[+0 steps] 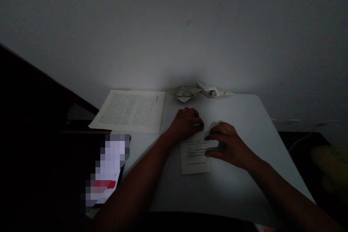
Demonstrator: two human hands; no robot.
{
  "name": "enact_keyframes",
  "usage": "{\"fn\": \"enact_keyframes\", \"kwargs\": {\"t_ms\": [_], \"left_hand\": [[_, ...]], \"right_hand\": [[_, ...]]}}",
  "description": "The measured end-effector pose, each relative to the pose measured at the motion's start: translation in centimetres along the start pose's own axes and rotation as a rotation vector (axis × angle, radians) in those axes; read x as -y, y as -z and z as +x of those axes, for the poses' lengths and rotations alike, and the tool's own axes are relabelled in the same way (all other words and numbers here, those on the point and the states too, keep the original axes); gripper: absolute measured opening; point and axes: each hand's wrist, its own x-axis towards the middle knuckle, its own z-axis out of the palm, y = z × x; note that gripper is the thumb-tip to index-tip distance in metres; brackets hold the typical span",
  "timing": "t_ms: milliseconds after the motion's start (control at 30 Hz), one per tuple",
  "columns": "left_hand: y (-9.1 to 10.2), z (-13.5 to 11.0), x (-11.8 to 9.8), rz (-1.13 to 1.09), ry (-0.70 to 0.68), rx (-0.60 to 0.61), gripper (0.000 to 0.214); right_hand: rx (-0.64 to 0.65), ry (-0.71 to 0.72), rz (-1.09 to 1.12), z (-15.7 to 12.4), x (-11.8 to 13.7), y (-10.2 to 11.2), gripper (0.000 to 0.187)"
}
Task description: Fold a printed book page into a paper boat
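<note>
A folded sheet of printed paper (195,156) lies near the middle of the white table (244,116). My left hand (186,123) rests on its upper edge with the fingers curled and pressed down on the paper. My right hand (227,144) presses the paper's right side, fingers bent and held together. Both hands touch the same sheet. The part of the paper under the fingers is hidden. The scene is dim.
A stack of printed pages (130,110) lies at the table's back left. Two folded paper boats (184,92) (214,90) sit at the back edge by the wall. A phone with a lit, blurred screen (107,170) lies at the left edge.
</note>
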Motion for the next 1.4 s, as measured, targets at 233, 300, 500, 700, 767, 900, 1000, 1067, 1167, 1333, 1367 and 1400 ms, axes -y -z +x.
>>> {"fn": "enact_keyframes", "kwargs": {"t_ms": [233,300,500,700,767,900,1000,1067,1167,1333,1367,1400], "left_hand": [[-0.2,0.0,0.2,-0.005,-0.001,-0.006,0.014],[-0.2,0.0,0.2,-0.004,0.001,-0.006,0.014],[-0.1,0.0,-0.1,0.010,0.008,-0.005,0.015],[0.1,-0.1,-0.3,0.015,0.035,-0.018,0.014],[0.1,-0.1,-0.3,-0.001,0.046,-0.031,0.013],[0.0,-0.1,-0.1,-0.099,0.081,-0.113,0.014],[-0.1,-0.2,0.1,-0.205,0.139,-0.201,0.016],[0.0,-0.2,0.2,-0.299,0.193,-0.244,0.016],[0.2,-0.3,0.4,-0.483,0.263,-0.295,0.018],[0.4,-0.3,1.0,-0.740,0.323,-0.383,0.020],[0.4,-0.3,1.0,-0.771,0.336,-0.388,0.021],[0.4,-0.3,1.1,-0.792,0.346,-0.390,0.022]], "right_hand": [[0.019,0.009,0.013,-1.6,1.3,0.2,0.040],[0.036,0.012,0.023,-2.1,1.7,0.3,0.041],[0.081,-0.063,0.052,-1.6,1.4,1.1,0.059],[-0.033,-0.180,-0.083,1.7,0.3,0.4,0.039],[-0.052,-0.191,-0.074,2.5,0.2,-0.1,0.033],[-0.079,-0.201,-0.028,2.8,0.1,-0.7,0.021],[-0.096,-0.202,-0.027,2.6,0.0,-0.7,0.035],[-0.092,-0.191,-0.037,2.5,-0.1,-0.7,0.038],[-0.096,-0.191,-0.026,2.5,-0.3,-0.7,0.032],[-0.135,-0.161,0.135,2.6,-0.9,-0.4,0.019],[-0.147,-0.168,0.182,2.6,-0.9,-0.4,0.015],[-0.159,-0.190,0.236,2.5,-1.0,-0.3,0.013]]}}
